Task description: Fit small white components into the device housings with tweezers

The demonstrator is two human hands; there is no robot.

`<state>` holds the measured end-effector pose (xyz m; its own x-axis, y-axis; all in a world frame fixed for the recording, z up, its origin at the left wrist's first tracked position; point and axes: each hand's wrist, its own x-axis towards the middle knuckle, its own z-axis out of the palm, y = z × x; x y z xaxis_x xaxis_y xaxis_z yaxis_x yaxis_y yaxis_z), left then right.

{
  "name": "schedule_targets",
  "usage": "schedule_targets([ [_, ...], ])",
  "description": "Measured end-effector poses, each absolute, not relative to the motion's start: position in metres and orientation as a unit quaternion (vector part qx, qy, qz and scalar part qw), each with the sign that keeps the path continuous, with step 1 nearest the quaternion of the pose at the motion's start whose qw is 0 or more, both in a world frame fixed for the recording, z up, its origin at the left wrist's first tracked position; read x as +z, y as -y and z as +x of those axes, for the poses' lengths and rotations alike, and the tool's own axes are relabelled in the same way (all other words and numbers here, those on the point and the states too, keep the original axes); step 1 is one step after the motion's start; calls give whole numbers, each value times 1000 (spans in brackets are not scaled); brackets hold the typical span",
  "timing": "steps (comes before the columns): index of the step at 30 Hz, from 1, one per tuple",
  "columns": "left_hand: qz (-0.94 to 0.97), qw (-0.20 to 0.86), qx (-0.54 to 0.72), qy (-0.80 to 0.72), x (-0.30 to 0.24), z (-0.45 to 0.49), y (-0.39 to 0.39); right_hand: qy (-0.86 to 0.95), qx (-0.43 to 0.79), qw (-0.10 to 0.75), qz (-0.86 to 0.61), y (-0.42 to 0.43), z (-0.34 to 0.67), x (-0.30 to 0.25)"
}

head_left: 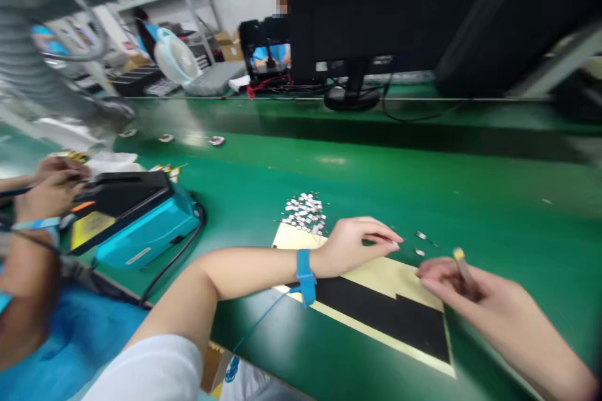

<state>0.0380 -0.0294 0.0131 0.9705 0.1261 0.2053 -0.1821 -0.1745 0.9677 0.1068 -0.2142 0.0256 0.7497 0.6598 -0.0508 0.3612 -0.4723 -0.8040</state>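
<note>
Yellow-tipped stick (pixel 463 263) is sitting pinched between the fingers of the right hand (pixel 470 282), while the left hand (pixel 360 244), fingers curled narrow around nothing visible, is resting on a black-and-cream sheet (pixel 385 301) just short of small silver pieces (pixel 305 212) on a green work mat (pixel 470 188).

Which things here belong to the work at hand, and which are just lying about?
In use: right hand pinching a slim yellow-tipped stick; left hand; heap of small silver pieces; black-and-yellow sheet.
Lying about: white plastic desk fan; black monitor.

Electronics workshop, antistatic bench (pixel 376 182), wrist strap (pixel 305 276)
</note>
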Motion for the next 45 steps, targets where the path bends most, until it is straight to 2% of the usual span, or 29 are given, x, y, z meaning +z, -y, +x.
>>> schedule_targets([
  [1, 766, 629, 132, 22, 14, 38, 30, 259, 248, 483, -799, 211, 105, 30],
  [3, 779, 610, 143, 32, 16, 37, 32, 225, 278, 526, -772, 204, 99, 33],
  [10, 784, 607, 121, 49, 21, 31, 40, 167, 349, 608, -693, 196, 90, 32],
  [15, 785, 600, 139, 66, 21, 29, 43, 159, 351, 648, -657, 200, 87, 39],
  [36, 841, 459, 257, 128, 21, 25, 47, 119, 324, 697, -628, 194, 80, 40],
  [45, 809, 545, 196, 97, 17, 25, 45, 135, 355, 667, -641, 202, 91, 38],
])
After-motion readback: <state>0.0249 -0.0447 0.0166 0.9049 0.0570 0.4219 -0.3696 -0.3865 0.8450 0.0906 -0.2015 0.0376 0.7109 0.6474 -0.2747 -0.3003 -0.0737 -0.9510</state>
